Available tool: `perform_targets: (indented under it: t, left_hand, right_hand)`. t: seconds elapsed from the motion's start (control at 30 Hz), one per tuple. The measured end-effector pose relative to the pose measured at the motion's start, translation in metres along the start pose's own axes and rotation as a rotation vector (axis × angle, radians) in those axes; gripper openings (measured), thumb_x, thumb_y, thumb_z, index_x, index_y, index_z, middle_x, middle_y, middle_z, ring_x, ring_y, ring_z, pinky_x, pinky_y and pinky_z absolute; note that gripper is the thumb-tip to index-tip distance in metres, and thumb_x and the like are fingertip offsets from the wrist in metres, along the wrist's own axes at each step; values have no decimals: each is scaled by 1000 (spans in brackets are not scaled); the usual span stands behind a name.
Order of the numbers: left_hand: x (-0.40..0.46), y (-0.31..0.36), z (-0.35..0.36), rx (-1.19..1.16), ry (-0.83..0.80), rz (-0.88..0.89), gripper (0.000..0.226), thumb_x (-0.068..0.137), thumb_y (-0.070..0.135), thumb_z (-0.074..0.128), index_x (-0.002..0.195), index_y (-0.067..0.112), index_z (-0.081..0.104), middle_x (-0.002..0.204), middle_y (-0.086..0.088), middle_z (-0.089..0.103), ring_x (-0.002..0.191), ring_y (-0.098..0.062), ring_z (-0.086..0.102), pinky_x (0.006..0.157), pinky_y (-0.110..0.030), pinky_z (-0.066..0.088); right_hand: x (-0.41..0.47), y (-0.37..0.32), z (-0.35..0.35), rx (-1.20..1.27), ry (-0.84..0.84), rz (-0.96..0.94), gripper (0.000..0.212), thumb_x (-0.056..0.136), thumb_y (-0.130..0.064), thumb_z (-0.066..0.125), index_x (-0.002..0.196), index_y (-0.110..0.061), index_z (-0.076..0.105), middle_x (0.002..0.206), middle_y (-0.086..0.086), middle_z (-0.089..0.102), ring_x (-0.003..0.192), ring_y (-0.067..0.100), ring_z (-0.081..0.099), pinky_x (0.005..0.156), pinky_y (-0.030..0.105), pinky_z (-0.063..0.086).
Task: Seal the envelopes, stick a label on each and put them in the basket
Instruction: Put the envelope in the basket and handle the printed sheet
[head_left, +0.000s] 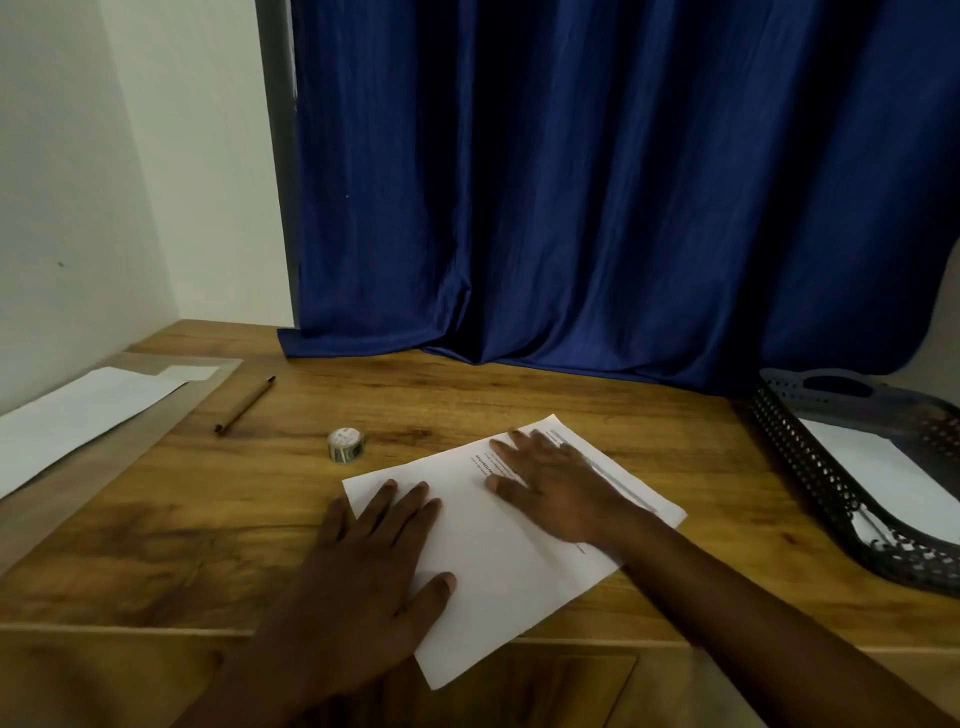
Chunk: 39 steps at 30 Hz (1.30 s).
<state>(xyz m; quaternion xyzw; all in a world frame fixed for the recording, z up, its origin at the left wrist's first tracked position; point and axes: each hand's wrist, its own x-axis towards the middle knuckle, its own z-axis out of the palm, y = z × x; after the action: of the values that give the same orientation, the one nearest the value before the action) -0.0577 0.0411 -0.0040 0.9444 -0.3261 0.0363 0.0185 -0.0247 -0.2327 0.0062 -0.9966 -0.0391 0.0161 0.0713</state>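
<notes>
Near the front edge of the wood-grain table (519, 395), a flat white rectangular sheet of printed paper (498, 551) lies at an angle, its near corner jutting just past the edge. Its surface is smooth and matte, with small lines of dark print and a grey band along the far right side. The left hand (374, 561) lies palm down on the sheet's near left part, fingers straight and slightly spread, thumb out to the side, holding nothing. The right hand (550, 488) presses flat on the sheet's far right part over the print, fingers straight and pointing left, with nothing gripped either; its forearm crosses the sheet's right corner and hides it.

Just beyond the sheet's left corner stands a small squat roll of patterned labels (346, 445), lying apart from the paper. Further left lies a slim brown pen with a dark tip (244, 405), slanted toward the back. At the left edge, long white paper envelopes (78, 415) rest on a paler panel of the tabletop. At the right edge sits a dark grey perforated plastic basket (810, 467), shallow and curved, with a white envelope (883, 478) inside it. A deep blue pleated curtain (597, 182) hangs along the back edge, its hem pooling on the wood
</notes>
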Motion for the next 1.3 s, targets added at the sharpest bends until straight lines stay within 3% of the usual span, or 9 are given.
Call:
perform_targets:
  t: [0.13,0.37,0.47,0.57,0.67,0.93,1.1,1.2,1.3]
  left_hand:
    - [0,2,-2,-16,-15,-3,94,75,77,-14,159,35,-11,167,14,-16,153,-12,-22,124,-51,-13]
    - [-2,4,-7,-10,-20,-9,98,73,77,-15,160,35,-8,168,13,-13,154,-13,-19,124,-52,-10]
    - [-2,5,-8,0,-18,-8,98,73,76,-16,161,34,-9,168,13,-13,154,-13,-19,124,-51,-10]
    - [-2,3,-8,-19,-32,-5,97,73,77,-15,160,35,-11,167,13,-17,152,-12,-23,124,-50,-11]
    - [-1,2,-6,-4,-43,-6,96,72,78,-16,159,36,-15,166,14,-21,150,-11,-27,124,-49,-13]
    - [0,0,-5,-13,-79,-9,93,74,79,-15,157,38,-17,165,16,-22,151,-11,-27,124,-51,-12]
    - [12,13,-26,-53,-116,-48,72,101,65,18,160,34,-9,168,12,-14,153,-16,-20,122,-53,-14]
    - [28,46,-36,-52,29,42,70,101,63,12,160,32,-6,169,10,-11,154,-15,-16,124,-53,-11]
    - [44,77,-35,-95,12,174,68,104,56,20,161,29,-6,169,8,-11,154,-13,-18,125,-50,-8]
  right_hand:
    - [9,34,-2,-60,41,146,75,92,-76,7,159,-40,4,170,-6,0,156,18,-2,124,47,1]
    - [-5,23,-12,-108,123,194,71,99,-67,15,160,-31,13,170,0,6,156,22,1,124,51,0]
    - [-28,-10,-14,10,229,44,67,99,-65,16,159,-34,18,169,-6,8,155,11,-2,122,41,-5]
    - [-55,-47,-3,91,84,-159,66,97,-69,16,158,-44,7,167,-19,-3,150,-3,-15,120,32,-10]
    - [-71,-53,8,78,-35,-229,66,96,-72,15,156,-49,-3,165,-24,-12,149,-3,-21,119,32,-14]
    - [-71,20,4,38,8,29,69,94,-76,11,156,-49,-4,165,-20,-11,151,3,-14,117,30,-10]
    - [-71,25,15,14,78,62,75,91,-79,3,157,-46,-3,167,-16,-8,152,5,-11,117,32,-10]
    - [-72,23,14,26,95,60,73,93,-77,5,158,-44,-1,167,-14,-6,154,8,-9,121,37,-7]
    - [-75,21,10,38,91,39,77,91,-76,4,159,-40,3,168,-11,-4,154,9,-8,126,41,-1]
